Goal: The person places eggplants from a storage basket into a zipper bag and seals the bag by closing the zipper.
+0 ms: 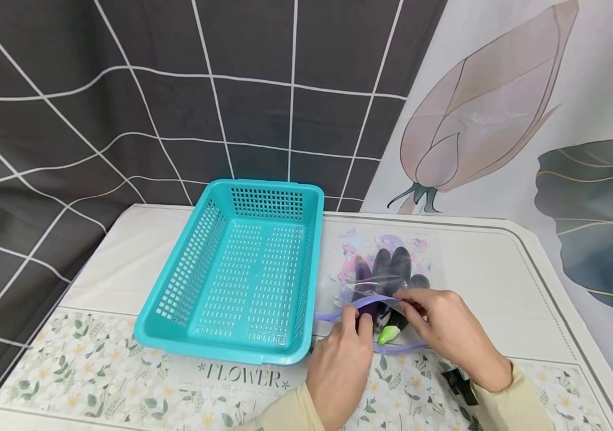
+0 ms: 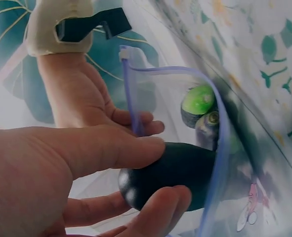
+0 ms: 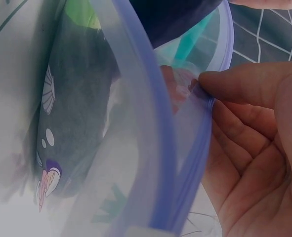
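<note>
A clear zip bag (image 1: 333,317) with a purple rim and a pastel print lies on the table, its mouth parted. Several dark eggplants (image 1: 399,266) are inside it. One eggplant with a bright green cap (image 1: 390,333) sits near the mouth. My left hand (image 1: 341,365) grips a dark purple eggplant (image 2: 180,170) by one end, thumb above and fingers below, with its far end inside the bag's mouth. My right hand (image 1: 452,326) pinches the bag's purple rim (image 3: 205,111) between thumb and fingers. The bag's film partly blurs its contents.
A turquoise plastic basket (image 1: 255,281) with slotted sides stands left of the bag. The table carries a floral-printed cloth (image 1: 96,371). A dark grid-patterned curtain (image 1: 252,108) and a flower-printed one (image 1: 479,108) hang behind it.
</note>
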